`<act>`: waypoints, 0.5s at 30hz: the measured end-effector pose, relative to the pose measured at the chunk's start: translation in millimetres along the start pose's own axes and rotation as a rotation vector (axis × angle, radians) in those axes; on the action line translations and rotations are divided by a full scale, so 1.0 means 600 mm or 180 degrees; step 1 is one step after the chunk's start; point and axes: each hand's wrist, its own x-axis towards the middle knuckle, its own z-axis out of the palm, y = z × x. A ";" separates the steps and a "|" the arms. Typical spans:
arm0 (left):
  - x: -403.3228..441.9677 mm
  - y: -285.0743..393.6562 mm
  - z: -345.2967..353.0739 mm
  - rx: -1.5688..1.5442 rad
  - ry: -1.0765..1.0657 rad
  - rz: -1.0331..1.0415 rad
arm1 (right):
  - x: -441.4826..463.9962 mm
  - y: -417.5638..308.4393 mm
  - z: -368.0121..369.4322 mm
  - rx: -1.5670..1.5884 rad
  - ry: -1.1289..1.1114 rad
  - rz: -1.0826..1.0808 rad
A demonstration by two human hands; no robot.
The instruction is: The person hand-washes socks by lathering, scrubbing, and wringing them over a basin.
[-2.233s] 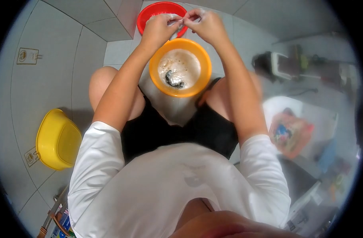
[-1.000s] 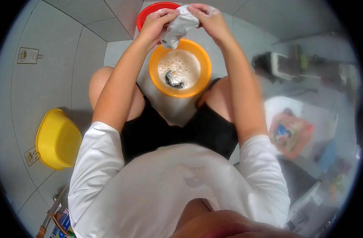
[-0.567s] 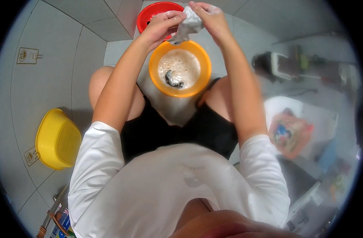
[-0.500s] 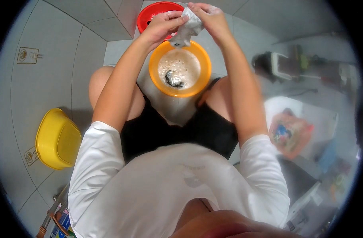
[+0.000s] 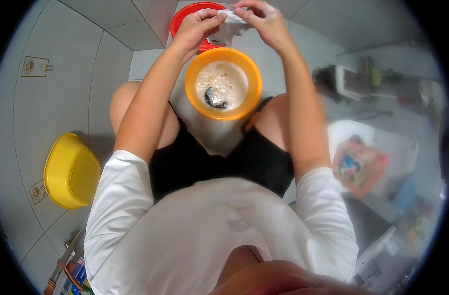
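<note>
Above the far rim of an orange basin (image 5: 256,81), a wet white sock (image 5: 231,30) with a dark mark at its lower end hangs stretched between my hands. My left hand (image 5: 201,28) pinches one upper corner between thumb and fingers. The other corner is gripped by my right hand (image 5: 261,20), its fingers bent round the edge. Cloudy, foamy water (image 5: 229,78) fills the basin, and a dark-and-pale piece of cloth (image 5: 216,100) floats near its close side. Behind my left hand stands a red basin (image 5: 178,22), partly hidden by the hand and sock.
A yellow basin (image 5: 72,172) hangs on the tiled wall at the left. To the right are a pink plastic bag (image 5: 359,167) on a white surface and some blurred items by the far wall. My knees flank the orange basin on the tiled floor.
The sock has been lifted a little away from the orange basin and spread wider. My hands have moved slightly apart, the right one shifting to the right.
</note>
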 end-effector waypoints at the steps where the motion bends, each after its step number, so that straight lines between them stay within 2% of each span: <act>1: -0.001 0.002 0.001 -0.0078 -0.0030 -0.0097 | 0.001 -0.003 -0.001 -0.0115 0.0010 -0.0027; 5: -0.007 0.010 0.001 -0.0403 -0.0285 -0.0363 | -0.002 -0.015 -0.004 -0.0440 0.0099 -0.0054; 8: -0.013 0.017 0.020 -0.0746 -0.0187 -0.0519 | -0.003 -0.017 0.000 -0.0422 0.0178 -0.0126; 10: -0.012 0.016 0.018 -0.0706 -0.0168 -0.0492 | -0.004 -0.020 0.003 -0.1219 0.0283 -0.0596; 14: -0.011 0.012 0.013 -0.0534 -0.0134 -0.0434 | -0.009 -0.030 0.011 -0.1216 0.0410 -0.0666; 15: -0.011 0.012 0.012 -0.0533 -0.0133 -0.0435 | -0.009 -0.033 0.011 -0.1336 0.0409 -0.0884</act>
